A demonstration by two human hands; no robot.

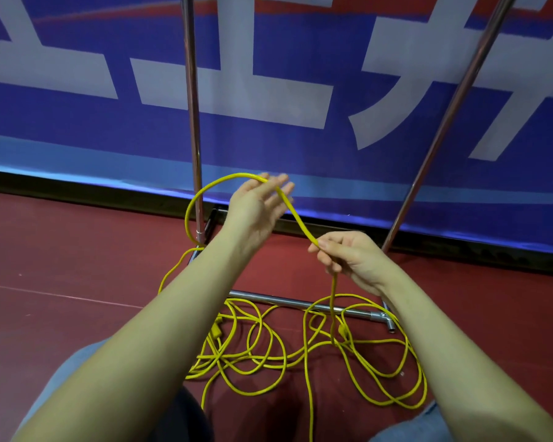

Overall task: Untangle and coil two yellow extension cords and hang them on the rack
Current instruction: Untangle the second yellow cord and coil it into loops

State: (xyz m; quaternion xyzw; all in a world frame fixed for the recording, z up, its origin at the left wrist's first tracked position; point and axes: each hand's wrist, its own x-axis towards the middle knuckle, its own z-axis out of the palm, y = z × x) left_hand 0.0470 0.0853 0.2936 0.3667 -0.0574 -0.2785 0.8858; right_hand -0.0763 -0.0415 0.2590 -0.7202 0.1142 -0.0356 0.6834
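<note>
Centrally, the right hand (348,255) pinches a raised yellow cord (297,220); the left hand (259,202), fingers loosely spread, carries its loop; tangled cords (268,352) lie at lower centre, individual strands indistinguishable; the rack (192,122) poles are cut off at the top edge.

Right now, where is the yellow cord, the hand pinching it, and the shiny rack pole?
yellow cord (296,215), head view, stretch between the hands
right hand (348,256), head view, knuckles
rack pole (192,106), head view, left upright
</note>
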